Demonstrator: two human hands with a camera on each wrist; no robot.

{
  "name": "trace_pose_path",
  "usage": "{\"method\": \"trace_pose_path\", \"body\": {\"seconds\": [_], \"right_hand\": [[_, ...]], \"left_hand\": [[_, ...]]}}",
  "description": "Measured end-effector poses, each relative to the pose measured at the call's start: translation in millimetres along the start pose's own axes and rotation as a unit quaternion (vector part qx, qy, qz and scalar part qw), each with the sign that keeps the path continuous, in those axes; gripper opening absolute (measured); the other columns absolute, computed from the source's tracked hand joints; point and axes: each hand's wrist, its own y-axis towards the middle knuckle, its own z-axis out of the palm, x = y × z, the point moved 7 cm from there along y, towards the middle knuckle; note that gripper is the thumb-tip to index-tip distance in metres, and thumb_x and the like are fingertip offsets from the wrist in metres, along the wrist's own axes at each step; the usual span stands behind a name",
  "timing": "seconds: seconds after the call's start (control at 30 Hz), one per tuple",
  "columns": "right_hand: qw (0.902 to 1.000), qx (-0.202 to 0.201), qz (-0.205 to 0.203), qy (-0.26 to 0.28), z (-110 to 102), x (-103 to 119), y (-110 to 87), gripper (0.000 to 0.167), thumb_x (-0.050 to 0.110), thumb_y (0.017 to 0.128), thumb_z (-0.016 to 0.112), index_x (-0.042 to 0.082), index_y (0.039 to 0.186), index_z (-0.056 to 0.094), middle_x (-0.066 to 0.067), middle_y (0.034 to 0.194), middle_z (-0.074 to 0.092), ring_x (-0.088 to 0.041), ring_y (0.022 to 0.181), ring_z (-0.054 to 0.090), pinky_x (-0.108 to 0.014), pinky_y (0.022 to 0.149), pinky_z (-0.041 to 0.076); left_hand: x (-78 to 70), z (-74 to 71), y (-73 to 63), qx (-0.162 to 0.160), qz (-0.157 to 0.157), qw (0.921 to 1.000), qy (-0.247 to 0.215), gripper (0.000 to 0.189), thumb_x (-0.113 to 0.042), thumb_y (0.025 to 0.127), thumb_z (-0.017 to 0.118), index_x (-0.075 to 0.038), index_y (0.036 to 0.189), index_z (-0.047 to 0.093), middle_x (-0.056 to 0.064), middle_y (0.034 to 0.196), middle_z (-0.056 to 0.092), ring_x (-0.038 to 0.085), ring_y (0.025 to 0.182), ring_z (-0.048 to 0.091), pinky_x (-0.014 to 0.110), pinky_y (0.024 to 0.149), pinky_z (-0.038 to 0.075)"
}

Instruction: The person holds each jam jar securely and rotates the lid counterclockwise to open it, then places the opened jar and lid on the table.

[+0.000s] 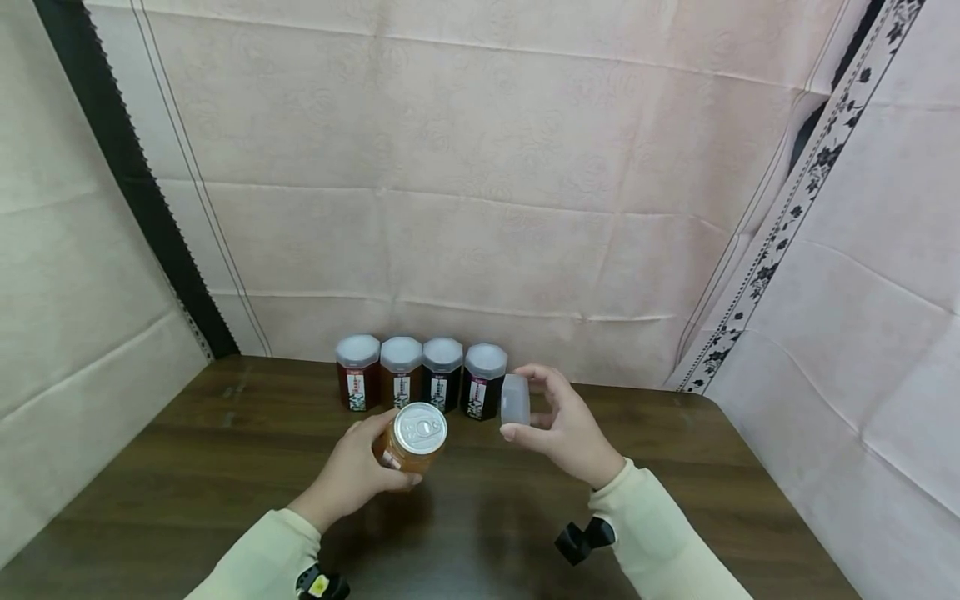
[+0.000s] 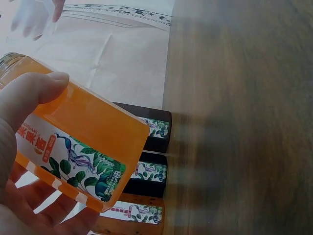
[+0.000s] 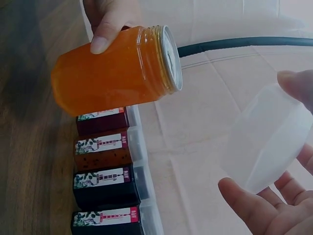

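The orange, many-sided clear jar (image 3: 110, 73) with a flat silver pull-ring top (image 1: 421, 428) is held tilted in front of the other jars, above the brown wood-grain table (image 1: 247, 467). The left hand (image 1: 356, 471) has its thumb and fingers bent round the body of this jar, spread as wide as the jar requires. The threaded neck is bare, and the white label carries a peacock and green leaves.

To the right, the right hand (image 1: 566, 429) grips a translucent whitish plastic cap (image 1: 515, 400) by its edges, the thumb and fingers apart across it.

Farther, four jars with pale translucent caps stand upright in a row: a dark red jar (image 1: 356, 387), a brown-orange jar (image 1: 397, 387), a black jar (image 1: 440, 387) and another very dark jar (image 1: 480, 396). Their small printing seems too fine to be read.

Behind them hangs a creased, cream-coloured cloth (image 1: 480, 167).
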Motion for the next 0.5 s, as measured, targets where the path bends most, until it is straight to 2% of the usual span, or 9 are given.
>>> {"method": "trace_pose_path", "body": {"seconds": [0.2,0.5], "right_hand": [[0.9999,-0.005,0.003,0.009,-3,-4,-0.6,0.066,0.003,0.078,0.078,0.000,0.133,0.041,-0.018,0.122,0.055,-0.032,0.113,0.053,-0.031,0.079,0.056],[0.9991,-0.009,0.026,0.033,-7,-12,-1.4,0.066,0.002,0.078,0.078,-0.001,0.132,0.039,-0.019,0.124,0.052,-0.034,0.114,0.052,-0.032,0.081,0.056]], "left_hand": [[0.9,-1.5,0.2,-0.011,-0.001,0.9999,-0.008,0.088,-0.026,0.063,0.090,-0.005,0.139,0.049,0.013,0.133,0.055,0.034,0.122,0.046,0.057,0.101,0.040],[1.7,-5.4,0.1,-0.023,-0.004,0.9994,-0.028,0.087,-0.025,0.065,0.090,-0.004,0.138,0.049,0.015,0.133,0.055,0.034,0.123,0.047,0.054,0.102,0.040]]}}
